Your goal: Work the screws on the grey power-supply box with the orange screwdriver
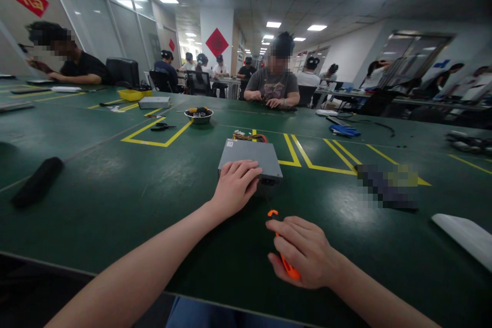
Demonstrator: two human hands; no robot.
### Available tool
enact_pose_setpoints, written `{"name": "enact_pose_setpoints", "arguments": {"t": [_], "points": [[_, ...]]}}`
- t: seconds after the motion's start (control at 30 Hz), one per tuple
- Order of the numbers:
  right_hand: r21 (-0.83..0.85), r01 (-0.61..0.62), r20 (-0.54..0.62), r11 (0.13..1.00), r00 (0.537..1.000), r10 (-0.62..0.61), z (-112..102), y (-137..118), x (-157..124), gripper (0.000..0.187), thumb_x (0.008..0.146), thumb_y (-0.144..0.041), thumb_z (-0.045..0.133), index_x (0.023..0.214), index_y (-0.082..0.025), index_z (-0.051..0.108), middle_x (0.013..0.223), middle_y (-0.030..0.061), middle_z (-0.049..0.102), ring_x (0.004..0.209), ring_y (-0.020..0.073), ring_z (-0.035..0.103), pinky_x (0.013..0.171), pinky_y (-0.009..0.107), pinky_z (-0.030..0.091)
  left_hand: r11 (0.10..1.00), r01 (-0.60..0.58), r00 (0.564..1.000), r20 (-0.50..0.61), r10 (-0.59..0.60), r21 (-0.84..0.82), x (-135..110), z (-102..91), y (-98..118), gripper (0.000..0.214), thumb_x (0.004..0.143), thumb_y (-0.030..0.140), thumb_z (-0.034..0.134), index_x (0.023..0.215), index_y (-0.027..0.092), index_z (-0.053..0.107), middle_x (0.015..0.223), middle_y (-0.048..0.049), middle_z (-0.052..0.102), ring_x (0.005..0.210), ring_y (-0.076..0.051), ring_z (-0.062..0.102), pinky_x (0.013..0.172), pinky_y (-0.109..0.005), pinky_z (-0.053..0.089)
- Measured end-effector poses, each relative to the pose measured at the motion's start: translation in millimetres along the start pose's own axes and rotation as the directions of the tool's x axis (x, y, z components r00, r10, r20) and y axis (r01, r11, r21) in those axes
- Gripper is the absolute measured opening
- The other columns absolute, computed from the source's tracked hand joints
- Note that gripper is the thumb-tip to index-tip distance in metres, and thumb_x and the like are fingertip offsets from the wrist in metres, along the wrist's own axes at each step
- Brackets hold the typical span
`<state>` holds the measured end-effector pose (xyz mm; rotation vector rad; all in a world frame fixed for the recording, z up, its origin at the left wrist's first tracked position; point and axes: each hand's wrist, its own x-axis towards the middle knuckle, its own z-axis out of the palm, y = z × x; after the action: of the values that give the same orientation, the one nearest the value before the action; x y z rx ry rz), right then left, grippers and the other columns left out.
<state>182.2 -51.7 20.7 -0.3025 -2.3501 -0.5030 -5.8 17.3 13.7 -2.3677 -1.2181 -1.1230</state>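
A grey metal computer power supply (249,152) lies on the green table in front of me, with a bundle of coloured wires (249,136) at its far side. My left hand (238,184) rests over its near left part, fingers stretched out along the top. Closed around an orange-handled screwdriver (288,266) is my right hand (303,251), nearer to me and to the right. The thin shaft points up toward the power supply's near face. I cannot tell whether its tip touches there.
A metal bowl (199,116) holding tools stands beyond, with black pliers (163,127) to its left. A black pouch (38,182) lies at left, blue gloves (345,130) and a white object (463,236) at right. A person (272,79) sits opposite.
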Motion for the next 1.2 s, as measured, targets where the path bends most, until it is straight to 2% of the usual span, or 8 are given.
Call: {"name": "enact_pose_setpoints", "arguments": {"t": [0.1, 0.2, 0.27, 0.4, 0.53, 0.73, 1.1, 1.2], "points": [[0.048, 0.023, 0.018, 0.999, 1.000, -0.023, 1, -2, -1, 0.027, 0.086, -0.037, 0.041, 0.094, -0.012, 0.051, 0.090, 0.0161, 0.064, 0.079, 0.0204, 0.063, 0.066, 0.032, 0.053, 1.000, -0.003, 1.000, 0.002, 0.003, -0.002, 0, 0.0, 0, 0.021, 0.088, 0.023, 0.046, 0.107, 0.025, 0.055, 0.117, -0.0009, 0.060, 0.112, -0.018, 0.049, 0.092, -0.037, 0.033], [0.063, 0.045, 0.101, 0.997, 0.994, -0.052, 2, -5, 1, 0.039, 0.089, -0.043, 0.035, 0.105, -0.013, 0.052, 0.099, 0.0185, 0.061, 0.088, 0.0225, 0.062, 0.072, 0.035, 0.053, 1.000, -0.005, 1.000, 0.004, 0.005, -0.001, 0, -0.1, -1, 0.021, 0.088, 0.023, 0.047, 0.107, 0.025, 0.056, 0.117, -0.0014, 0.060, 0.112, -0.019, 0.050, 0.091, -0.037, 0.033], [0.056, 0.050, 0.122, 0.997, 0.991, -0.056, 2, -6, 2, 0.036, 0.089, -0.043, 0.038, 0.106, -0.015, 0.054, 0.102, 0.0177, 0.061, 0.085, 0.0208, 0.063, 0.071, 0.034, 0.053, 1.000, -0.004, 1.000, 0.001, 0.004, 0.003, 0, -0.1, 0, 0.021, 0.087, 0.023, 0.048, 0.107, 0.025, 0.056, 0.117, -0.0016, 0.060, 0.112, -0.019, 0.050, 0.091, -0.037, 0.034], [0.083, -0.011, -0.012, 0.997, 1.000, 0.012, 4, -6, 1, 0.032, 0.084, -0.041, 0.053, 0.099, -0.014, 0.050, 0.095, 0.0151, 0.062, 0.078, 0.0174, 0.064, 0.065, 0.028, 0.053, 1.000, -0.003, 1.000, -0.004, 0.003, 0.013, 0, 0.4, 0, 0.021, 0.088, 0.023, 0.047, 0.107, 0.025, 0.056, 0.117, -0.0016, 0.060, 0.112, -0.019, 0.050, 0.091, -0.037, 0.034], [0.224, -0.107, -0.051, 0.969, 0.991, 0.121, 5, -6, -1, 0.045, 0.084, -0.050, 0.050, 0.108, -0.013, 0.042, 0.098, 0.0147, 0.060, 0.088, 0.0174, 0.064, 0.071, 0.027, 0.054, 1.000, -0.010, 1.000, -0.004, 0.010, 0.006, -1, 0.7, -2, 0.021, 0.088, 0.024, 0.047, 0.107, 0.025, 0.056, 0.117, -0.0015, 0.060, 0.112, -0.018, 0.050, 0.091, -0.036, 0.034], [0.178, -0.022, 0.052, 0.984, 0.999, 0.013, 3, -5, 2, 0.037, 0.091, -0.042, 0.033, 0.108, -0.013, 0.050, 0.100, 0.0166, 0.059, 0.093, 0.0212, 0.062, 0.071, 0.032, 0.054, 0.999, -0.032, 0.999, -0.005, 0.032, -0.001, 0, 0.5, -4, 0.020, 0.089, 0.025, 0.046, 0.107, 0.025, 0.055, 0.117, -0.0009, 0.060, 0.112, -0.017, 0.050, 0.092, -0.036, 0.032], [0.158, -0.051, -0.115, 0.986, 0.991, 0.070, 14, 3, -3, 0.041, 0.082, -0.046, 0.055, 0.105, -0.014, 0.045, 0.099, 0.0164, 0.062, 0.084, 0.0193, 0.064, 0.067, 0.031, 0.053, 1.000, -0.025, 1.000, 0.004, 0.025, 0.019, 2, 5.4, -14, 0.022, 0.090, 0.026, 0.045, 0.110, 0.025, 0.055, 0.119, -0.0011, 0.059, 0.112, -0.017, 0.050, 0.092, -0.036, 0.032], [0.085, -0.066, -0.070, 0.994, 0.995, 0.072, 10, 4, -1, 0.035, 0.086, -0.044, 0.051, 0.105, -0.014, 0.048, 0.102, 0.0172, 0.060, 0.089, 0.0205, 0.062, 0.068, 0.031, 0.054, 0.999, -0.024, 1.000, 0.000, 0.024, 0.027, 5, 6.7, -17, 0.022, 0.089, 0.026, 0.046, 0.109, 0.026, 0.056, 0.118, -0.0012, 0.060, 0.112, -0.017, 0.050, 0.093, -0.036, 0.032]]}}
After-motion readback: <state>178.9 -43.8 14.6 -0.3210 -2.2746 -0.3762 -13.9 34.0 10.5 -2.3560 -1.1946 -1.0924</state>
